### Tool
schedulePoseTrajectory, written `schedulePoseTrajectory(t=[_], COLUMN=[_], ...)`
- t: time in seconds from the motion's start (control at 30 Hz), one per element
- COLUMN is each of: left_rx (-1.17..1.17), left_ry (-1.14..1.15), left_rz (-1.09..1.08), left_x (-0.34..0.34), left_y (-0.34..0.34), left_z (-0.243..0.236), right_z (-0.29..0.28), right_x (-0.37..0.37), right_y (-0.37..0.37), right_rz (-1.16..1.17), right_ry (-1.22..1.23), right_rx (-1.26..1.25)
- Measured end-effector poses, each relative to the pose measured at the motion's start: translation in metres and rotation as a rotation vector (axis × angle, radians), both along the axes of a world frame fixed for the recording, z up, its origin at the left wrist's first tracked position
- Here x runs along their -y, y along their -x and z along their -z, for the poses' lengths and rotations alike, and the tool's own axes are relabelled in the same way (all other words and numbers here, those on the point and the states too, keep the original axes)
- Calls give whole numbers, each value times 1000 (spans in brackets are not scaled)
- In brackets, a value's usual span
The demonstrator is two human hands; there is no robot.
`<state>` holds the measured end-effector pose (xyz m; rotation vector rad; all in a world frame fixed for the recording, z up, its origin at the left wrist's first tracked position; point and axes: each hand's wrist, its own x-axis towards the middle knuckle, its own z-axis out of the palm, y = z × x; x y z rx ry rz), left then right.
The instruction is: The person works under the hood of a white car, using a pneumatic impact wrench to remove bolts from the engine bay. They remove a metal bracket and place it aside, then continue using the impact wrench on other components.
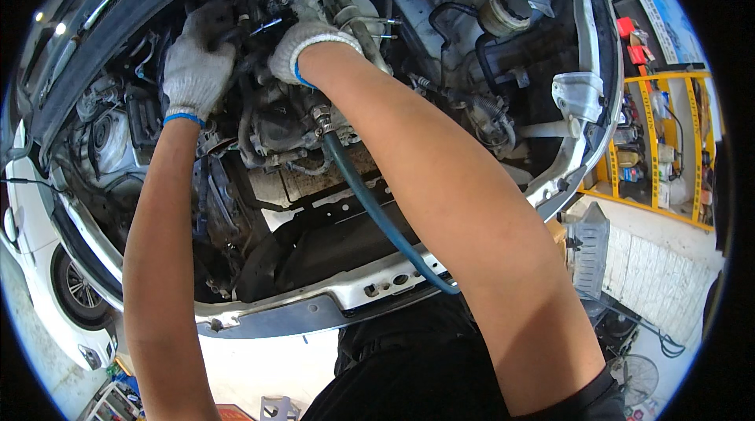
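Clearly, the blue hose (370, 207) slants rightward toward the body from below the right hand (289, 55), farther from the left hand (200, 67); either hand's opening or hold I cannot tell.

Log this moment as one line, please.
left gloved hand: in engine bay, grip unclear | right gloved hand: in engine bay, fingers hidden | blue-green hose: runs from metal fitting across front crossmember
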<state>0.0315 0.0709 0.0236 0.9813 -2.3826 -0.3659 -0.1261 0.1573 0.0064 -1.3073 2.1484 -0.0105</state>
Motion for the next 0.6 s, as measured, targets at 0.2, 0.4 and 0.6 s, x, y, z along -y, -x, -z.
schedulePoseTrajectory(t=[0.2,0.4,0.6], left_rx=[25,-19,-2], left_ry=[-29,-118,-158], left_rz=[26,31,27], left_x=[8,4,-3], left_y=[-11,-4,-7], left_z=[4,2,-8], right_z=[-29,-9,-42], right_x=[-24,-24,-37], right_y=[-19,0,-2], right_rz=[204,-110,168], right_ry=[70,14,60], right_rx=[54,-66,76])
